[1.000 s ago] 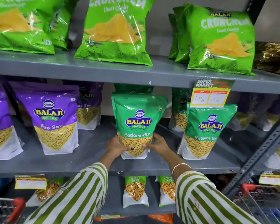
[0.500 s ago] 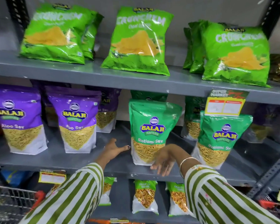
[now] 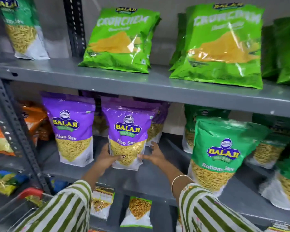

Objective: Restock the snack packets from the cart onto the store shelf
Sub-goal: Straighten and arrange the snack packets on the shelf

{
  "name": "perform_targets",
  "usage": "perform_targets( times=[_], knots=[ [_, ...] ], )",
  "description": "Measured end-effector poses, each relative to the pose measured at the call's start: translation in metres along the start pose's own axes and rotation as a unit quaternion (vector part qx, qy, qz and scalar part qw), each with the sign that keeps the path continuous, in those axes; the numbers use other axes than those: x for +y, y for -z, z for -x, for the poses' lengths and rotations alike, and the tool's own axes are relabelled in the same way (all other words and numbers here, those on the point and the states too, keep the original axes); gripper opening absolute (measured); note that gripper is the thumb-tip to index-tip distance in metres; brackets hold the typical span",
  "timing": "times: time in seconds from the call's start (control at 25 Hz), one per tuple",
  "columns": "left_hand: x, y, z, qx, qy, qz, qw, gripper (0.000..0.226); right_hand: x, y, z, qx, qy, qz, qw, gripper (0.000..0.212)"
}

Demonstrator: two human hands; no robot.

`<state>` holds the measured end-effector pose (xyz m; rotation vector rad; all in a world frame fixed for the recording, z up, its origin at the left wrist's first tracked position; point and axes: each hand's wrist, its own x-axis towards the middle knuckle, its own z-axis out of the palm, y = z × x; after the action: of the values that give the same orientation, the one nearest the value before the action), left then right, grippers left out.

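At the centre of the frame, a purple Aloo Sev packet [image 3: 128, 136] is stood upright on the middle shelf [image 3: 151, 179], and it is held at its lower part from both sides. The left hand [image 3: 107, 159] is pressed against the packet's lower left edge, its thumb laid across the clear front window. The right hand [image 3: 155, 154] is set against the lower right edge with fingers spread; the grip of each hand is half open, closed only against the packet's sides. Just to the left of it, a second Aloo Sev packet [image 3: 72, 131] is seen standing upright, and more purple packets are lined up behind. At the right of the frame, a green Ratlami Sev packet [image 3: 219, 151] is stood on the same shelf. Crunchem bags [image 3: 120, 41] are laid along the upper shelf [image 3: 141, 81]. The red cart handle [image 3: 29, 193] is visible at the lower left. Green-and-white striped sleeves [image 3: 64, 210] are worn on both arms.
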<state>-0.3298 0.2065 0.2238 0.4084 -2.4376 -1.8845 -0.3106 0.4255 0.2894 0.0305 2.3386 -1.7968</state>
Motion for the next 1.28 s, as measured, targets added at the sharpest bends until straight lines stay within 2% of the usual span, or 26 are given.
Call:
perform_targets(
  times=[0.08,0.2,0.24,0.36,0.56,0.64,0.72,0.8,0.92,1.0,1.16,1.28],
  knots=[
    [0.018,0.008,0.01,-0.051,-0.002,0.034,0.998,0.104,-0.001,-0.01,-0.01,-0.012,0.007,-0.006,1.0,0.083],
    [0.041,0.01,0.037,-0.058,0.002,0.062,0.996,0.075,-0.003,-0.014,0.0,0.03,0.017,-0.031,0.999,0.064],
    [0.044,0.008,0.044,-0.059,0.005,0.059,0.997,0.076,-0.003,-0.013,0.006,0.051,0.02,-0.031,0.998,0.06],
    [0.047,-0.003,0.06,-0.07,-0.005,0.031,0.997,0.102,0.002,-0.001,0.025,0.084,0.025,-0.014,0.996,0.053],
    [0.05,-0.014,0.064,-0.077,-0.015,-0.027,0.997,0.109,-0.008,0.016,0.047,0.071,0.057,-0.053,0.994,0.055],
    [0.052,-0.012,0.065,-0.084,-0.015,-0.04,0.996,0.094,-0.03,0.024,0.047,0.084,0.093,-0.123,0.984,0.046],
    [0.062,-0.011,0.077,-0.084,-0.009,-0.041,0.996,0.076,-0.056,0.034,0.044,0.096,0.121,-0.166,0.974,0.028],
    [0.064,-0.012,0.081,-0.077,-0.003,-0.043,0.996,0.072,-0.077,0.043,0.041,0.113,0.134,-0.197,0.965,0.02],
    [0.062,-0.011,0.081,-0.068,-0.01,-0.044,0.997,0.072,-0.088,0.048,0.037,0.131,0.139,-0.229,0.954,0.02],
    [0.06,-0.011,0.08,-0.073,-0.013,-0.035,0.997,0.069,-0.077,0.044,0.04,0.111,0.119,-0.224,0.961,0.024],
    [0.059,-0.011,0.081,-0.079,-0.021,-0.003,0.997,0.061,-0.022,0.022,0.045,0.005,0.02,-0.127,0.992,0.056],
    [0.06,-0.008,0.081,-0.086,-0.027,-0.012,0.996,0.057,0.001,0.005,0.042,-0.002,0.031,-0.119,0.992,0.076]
  ],
)
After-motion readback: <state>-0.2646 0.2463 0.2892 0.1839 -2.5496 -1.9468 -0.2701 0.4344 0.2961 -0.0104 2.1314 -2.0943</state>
